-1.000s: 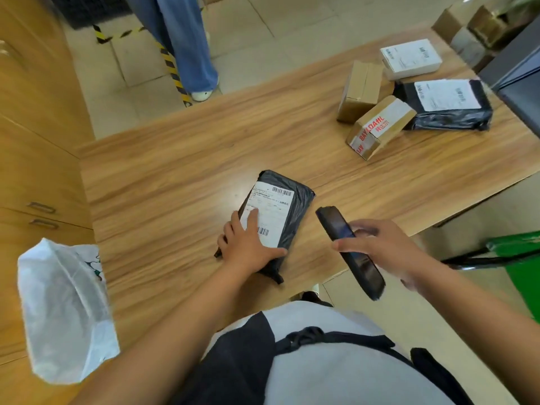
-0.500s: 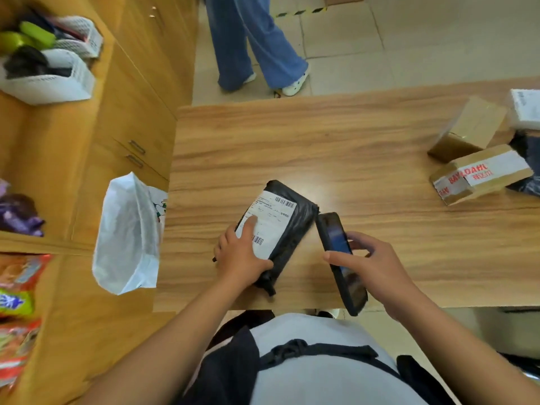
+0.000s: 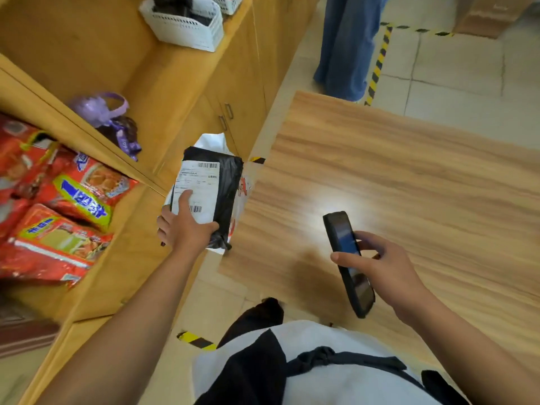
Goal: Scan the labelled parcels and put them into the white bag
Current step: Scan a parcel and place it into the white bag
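My left hand point(image 3: 184, 226) grips a black plastic parcel point(image 3: 225, 182) with a white barcode label, index finger lying on the label. The parcel hangs off the table's left edge, right over the white bag point(image 3: 213, 141), which shows only as white rims above and below the parcel. My right hand point(image 3: 382, 264) holds a black handheld scanner point(image 3: 347, 261) above the wooden table point(image 3: 409, 176), screen up. The other parcels are out of view.
A wooden cabinet point(image 3: 175, 83) with drawer handles stands left of the table. Its shelves hold red snack packets point(image 3: 67, 206), a purple bag point(image 3: 117, 124) and a white basket point(image 3: 187, 24). A person in blue jeans point(image 3: 344, 48) stands beyond the table by yellow-black floor tape.
My left hand lifted the black parcel off the table and carried it left, over the white bag. The camera swung left, so the other parcels left the view. The scanner stayed over the table.
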A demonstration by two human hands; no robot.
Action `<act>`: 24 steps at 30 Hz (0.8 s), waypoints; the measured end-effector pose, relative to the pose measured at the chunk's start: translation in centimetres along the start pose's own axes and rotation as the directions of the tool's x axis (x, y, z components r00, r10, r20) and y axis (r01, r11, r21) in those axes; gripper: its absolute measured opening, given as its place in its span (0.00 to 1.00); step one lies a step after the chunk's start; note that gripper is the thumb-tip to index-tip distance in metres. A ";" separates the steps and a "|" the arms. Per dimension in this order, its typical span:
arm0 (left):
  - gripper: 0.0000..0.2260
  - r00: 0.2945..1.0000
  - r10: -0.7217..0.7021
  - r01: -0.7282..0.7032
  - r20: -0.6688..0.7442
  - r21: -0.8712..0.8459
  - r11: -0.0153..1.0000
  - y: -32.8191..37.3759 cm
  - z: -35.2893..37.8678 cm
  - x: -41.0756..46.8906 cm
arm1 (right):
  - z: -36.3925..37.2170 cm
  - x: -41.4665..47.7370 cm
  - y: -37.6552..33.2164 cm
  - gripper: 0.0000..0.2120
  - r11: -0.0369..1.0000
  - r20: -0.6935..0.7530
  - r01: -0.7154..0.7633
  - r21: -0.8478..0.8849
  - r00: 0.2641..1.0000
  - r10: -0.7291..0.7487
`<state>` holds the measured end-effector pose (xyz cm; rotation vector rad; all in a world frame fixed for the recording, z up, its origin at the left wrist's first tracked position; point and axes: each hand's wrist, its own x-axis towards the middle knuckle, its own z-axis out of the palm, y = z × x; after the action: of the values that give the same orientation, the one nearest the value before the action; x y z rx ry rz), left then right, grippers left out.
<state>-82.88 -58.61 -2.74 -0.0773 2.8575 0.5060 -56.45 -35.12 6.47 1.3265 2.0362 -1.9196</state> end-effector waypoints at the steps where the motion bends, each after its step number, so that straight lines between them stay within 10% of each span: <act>1: 0.43 0.999 -0.031 0.031 -0.006 0.005 0.999 -0.9 0.0 1.4 | 0.7 0.1 -0.5 0.38 1.000 0.006 -0.001 -0.011 1.000 0.001; 7: 0.43 0.993 -0.117 0.113 0.022 0.142 0.983 -5.1 1.7 8.1 | 4.3 1.7 -3.6 0.23 0.999 -0.015 -0.032 -0.026 0.999 0.032; 16: 0.41 0.994 -0.085 0.052 0.074 0.372 0.927 -6.1 5.7 13.6 | 7.4 2.9 -5.1 0.34 0.996 -0.124 -0.089 -0.014 0.988 0.087; 24: 0.38 0.968 0.020 -0.067 0.249 0.180 0.981 -4.3 7.2 18.0 | 8.5 1.9 -4.8 0.33 0.989 -0.174 -0.144 -0.041 0.976 0.134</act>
<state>-98.28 -60.34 -15.09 0.0766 2.6504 0.2334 -64.79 -40.55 7.22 1.6247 1.9897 -1.7357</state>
